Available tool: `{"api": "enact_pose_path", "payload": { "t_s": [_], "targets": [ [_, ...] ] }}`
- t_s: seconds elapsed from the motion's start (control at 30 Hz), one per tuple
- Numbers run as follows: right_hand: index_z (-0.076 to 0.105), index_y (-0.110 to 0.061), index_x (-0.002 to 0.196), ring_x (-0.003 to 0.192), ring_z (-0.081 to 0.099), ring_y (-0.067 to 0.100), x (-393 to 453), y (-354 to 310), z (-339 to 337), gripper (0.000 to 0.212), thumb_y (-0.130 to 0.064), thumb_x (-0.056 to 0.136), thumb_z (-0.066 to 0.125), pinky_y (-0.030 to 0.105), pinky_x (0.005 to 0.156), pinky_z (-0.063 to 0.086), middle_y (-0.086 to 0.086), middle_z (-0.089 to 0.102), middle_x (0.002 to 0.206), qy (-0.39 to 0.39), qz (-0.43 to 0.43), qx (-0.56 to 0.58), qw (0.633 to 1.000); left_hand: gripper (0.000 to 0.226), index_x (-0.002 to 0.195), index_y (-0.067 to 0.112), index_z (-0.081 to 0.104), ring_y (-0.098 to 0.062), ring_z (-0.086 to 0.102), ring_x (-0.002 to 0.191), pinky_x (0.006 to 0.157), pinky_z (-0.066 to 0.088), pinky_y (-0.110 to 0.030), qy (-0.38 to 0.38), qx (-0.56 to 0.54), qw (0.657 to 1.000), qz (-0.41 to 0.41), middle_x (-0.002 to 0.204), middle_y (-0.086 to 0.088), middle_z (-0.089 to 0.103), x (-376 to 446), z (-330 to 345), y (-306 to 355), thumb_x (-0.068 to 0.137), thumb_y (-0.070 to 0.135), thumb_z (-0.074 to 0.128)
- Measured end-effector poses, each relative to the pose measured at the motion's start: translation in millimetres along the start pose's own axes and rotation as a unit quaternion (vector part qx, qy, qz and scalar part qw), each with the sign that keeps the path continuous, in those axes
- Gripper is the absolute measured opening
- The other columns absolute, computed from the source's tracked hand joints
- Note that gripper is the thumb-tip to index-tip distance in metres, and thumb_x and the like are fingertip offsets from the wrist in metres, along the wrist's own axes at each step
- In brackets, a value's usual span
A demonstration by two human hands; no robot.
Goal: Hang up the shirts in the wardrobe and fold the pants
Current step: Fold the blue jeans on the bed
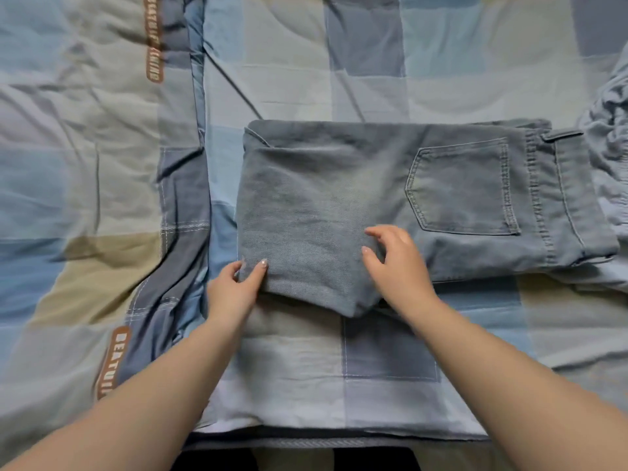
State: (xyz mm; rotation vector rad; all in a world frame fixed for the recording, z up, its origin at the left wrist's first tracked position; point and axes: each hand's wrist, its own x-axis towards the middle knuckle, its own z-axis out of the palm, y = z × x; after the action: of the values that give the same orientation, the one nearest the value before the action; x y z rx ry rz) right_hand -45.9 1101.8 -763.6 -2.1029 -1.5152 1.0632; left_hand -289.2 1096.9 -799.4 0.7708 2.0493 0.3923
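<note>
Folded pair of faded blue jeans (390, 198) lies flat on the bed, middle-right of the view, long axis running left to right. Waistband (571, 195) end sits at the right, back pocket (462, 188) facing up, belt loop (560, 134) at the far right corner. Folded-over edge of the legs is at the left.

Left hand (234, 287) is at the near left corner of the jeans, thumb on top of the denim, the other fingers curled round the edge, pinching it. Right hand (394, 260) rests on the near part of the top layer, fingers bent and gripping a bunched bit of denim near the near edge. Both forearms bare, coming in from the bottom of the frame.

Surface: bed covered with a patchwork-check quilt (102, 164) in blue, grey, pale green and tan blocks, rumpled on the left side. Brown label strips with white lettering (154, 39) on the quilt, one far left top, another (110, 362) lower left. A flatter sheet (373, 385) in similar checks under and in front of the jeans, white stitching lines visible. Crumpled pale blue-grey fabric (608, 130) at the right edge, touching the waistband end; can't tell what garment it is. Bed edge with a dark gap (306, 460) below it at the bottom of the frame. Nothing else of the room is in view.
</note>
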Motion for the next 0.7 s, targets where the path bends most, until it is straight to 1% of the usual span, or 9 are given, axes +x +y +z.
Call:
{"api": "enact_pose_path", "payload": {
  "t_s": [0.03, 0.1, 0.17, 0.23, 0.27, 0.3, 0.37, 0.47, 0.7],
  "targets": [
    [0.054, -0.009, 0.13, 0.13, 0.042, 0.023, 14.3, -1.0, -5.1, 0.042, -0.019, 0.09, 0.06, 0.029, 0.11, 0.027, 0.01, 0.046, 0.14, -0.023, 0.01, -0.018, 1.0, 0.051, 0.118, 0.008, 0.063, -0.026, 0.06, 0.107, 0.1, 0.043, -0.037, 0.03, 0.077, 0.996, 0.031, 0.113, -0.012, 0.065, 7.8, -0.2, 4.3, 0.082, 0.044, 0.069],
    [0.042, -0.013, 0.141, 0.141, 0.027, 0.023, 40.4, -1.6, -14.6, 0.054, -0.028, 0.092, 0.057, 0.031, 0.115, 0.018, 0.009, 0.03, 0.153, -0.039, 0.035, -0.035, 0.998, 0.051, 0.117, 0.005, 0.062, -0.026, 0.06, 0.11, 0.101, 0.044, -0.039, 0.038, 0.061, 0.996, 0.046, 0.115, -0.014, 0.066, 21.8, -2.0, 16.1, 0.082, 0.042, 0.07],
    [0.033, -0.016, 0.146, 0.144, 0.02, 0.021, 63.3, -0.7, -22.8, 0.06, -0.031, 0.093, 0.054, 0.034, 0.117, 0.015, 0.006, 0.022, 0.157, -0.019, 0.048, -0.021, 0.998, 0.048, 0.118, 0.004, 0.059, -0.021, 0.063, 0.103, 0.093, 0.05, -0.033, -0.006, -0.04, 0.999, 0.035, 0.116, -0.011, 0.066, 36.2, -3.4, 30.7, 0.084, 0.036, 0.07],
    [0.026, -0.021, 0.149, 0.144, 0.02, 0.019, 80.0, 3.1, -28.6, 0.061, -0.03, 0.094, 0.052, 0.038, 0.118, 0.015, 0.002, 0.02, 0.158, -0.015, 0.075, 0.048, 0.996, 0.04, 0.114, 0.01, 0.063, -0.014, 0.065, 0.088, 0.068, 0.055, -0.022, -0.072, -0.08, 0.994, 0.032, 0.11, -0.005, 0.069, 50.7, -4.9, 47.2, 0.085, 0.036, 0.068],
    [0.023, -0.023, 0.15, 0.144, 0.02, 0.018, 85.5, 7.6, -29.1, 0.062, -0.029, 0.095, 0.051, 0.037, 0.118, 0.015, 0.0, 0.02, 0.158, -0.023, 0.09, 0.093, 0.991, 0.034, 0.11, 0.013, 0.065, -0.012, 0.066, 0.085, 0.062, 0.053, -0.021, -0.11, -0.094, 0.989, 0.027, 0.109, -0.003, 0.07, 56.1, -5.9, 55.6, 0.085, 0.036, 0.068],
    [0.022, -0.025, 0.15, 0.144, 0.021, 0.016, 89.0, 14.0, -28.0, 0.062, -0.028, 0.095, 0.051, 0.032, 0.118, 0.015, -0.001, 0.021, 0.157, -0.031, 0.107, 0.139, 0.984, 0.032, 0.109, 0.014, 0.066, -0.014, 0.067, 0.088, 0.066, 0.054, -0.024, -0.143, -0.109, 0.984, 0.017, 0.109, -0.003, 0.071, 59.9, -7.5, 63.9, 0.085, 0.035, 0.068],
    [0.021, -0.025, 0.15, 0.143, 0.022, 0.012, 90.5, 27.2, -23.3, 0.062, -0.023, 0.096, 0.051, 0.019, 0.108, 0.016, -0.003, 0.023, 0.156, -0.04, 0.13, 0.22, 0.966, 0.032, 0.112, 0.01, 0.064, -0.021, 0.069, 0.096, 0.077, 0.055, -0.031, -0.183, -0.129, 0.975, 0.011, 0.108, -0.005, 0.072, 61.3, -11.3, 77.7, 0.085, 0.027, 0.069],
    [0.026, -0.021, 0.149, 0.139, 0.027, 0.008, 86.1, 44.3, -19.6, 0.058, -0.014, 0.096, 0.049, 0.014, 0.104, 0.018, -0.003, 0.028, 0.154, -0.031, 0.142, 0.287, 0.947, 0.024, 0.109, 0.013, 0.064, -0.018, 0.072, 0.087, 0.066, 0.057, -0.025, -0.236, -0.154, 0.959, 0.031, 0.094, -0.002, 0.075, 43.5, -17.2, 100.1, 0.085, 0.016, 0.065],
    [0.04, -0.02, 0.143, 0.139, 0.03, 0.009, 39.5, 61.1, -21.5, 0.047, -0.011, 0.097, 0.047, 0.034, 0.119, 0.019, -0.002, 0.033, 0.152, -0.037, 0.179, 0.385, 0.905, 0.032, 0.094, 0.01, 0.061, -0.015, 0.07, 0.062, 0.051, 0.053, -0.023, -0.354, -0.17, 0.914, 0.105, 0.07, -0.003, 0.071, -47.7, -2.1, 182.8, 0.063, 0.014, 0.061]
  ]
}}
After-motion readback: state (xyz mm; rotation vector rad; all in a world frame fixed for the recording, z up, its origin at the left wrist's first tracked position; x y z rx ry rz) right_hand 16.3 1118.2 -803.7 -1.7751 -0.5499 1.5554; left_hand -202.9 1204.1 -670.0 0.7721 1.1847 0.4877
